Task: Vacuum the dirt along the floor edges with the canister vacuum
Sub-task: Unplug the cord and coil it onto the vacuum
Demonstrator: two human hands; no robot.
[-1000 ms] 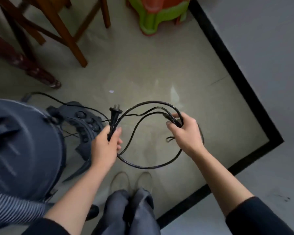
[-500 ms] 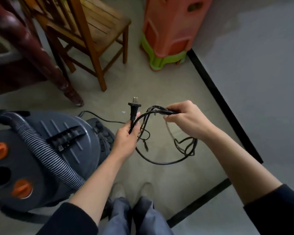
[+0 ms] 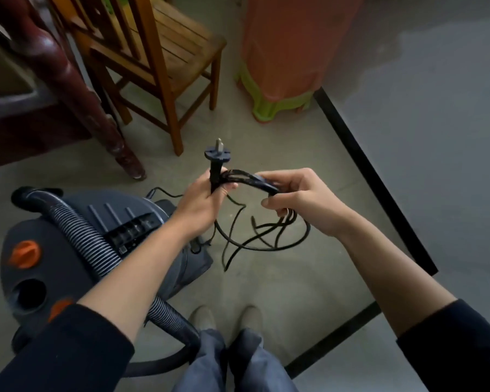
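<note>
A dark grey canister vacuum [image 3: 57,261] with orange knobs stands on the floor at my left, its ribbed hose [image 3: 82,239] arching over the top and down past my legs. My left hand [image 3: 201,205] grips the black power plug [image 3: 217,159] just below its head, prongs pointing up. My right hand [image 3: 297,199] pinches a bundle of the black power cord [image 3: 255,182] beside the plug. Loose cord loops [image 3: 266,236] hang beneath both hands. A thin run of cord leads back to the vacuum.
A wooden chair [image 3: 164,60] stands ahead on the left beside a dark red carved furniture leg [image 3: 77,94]. Stacked orange and green plastic stools [image 3: 286,60] sit against the grey wall [image 3: 425,108]. A black skirting strip [image 3: 371,176] runs along the floor edge. My shoes [image 3: 227,318] are below.
The view has tilted up, bringing chair and stools further into sight. My hands have drawn closer together, and the wide cord loop has gathered into a tighter bundle with loops hanging below.
</note>
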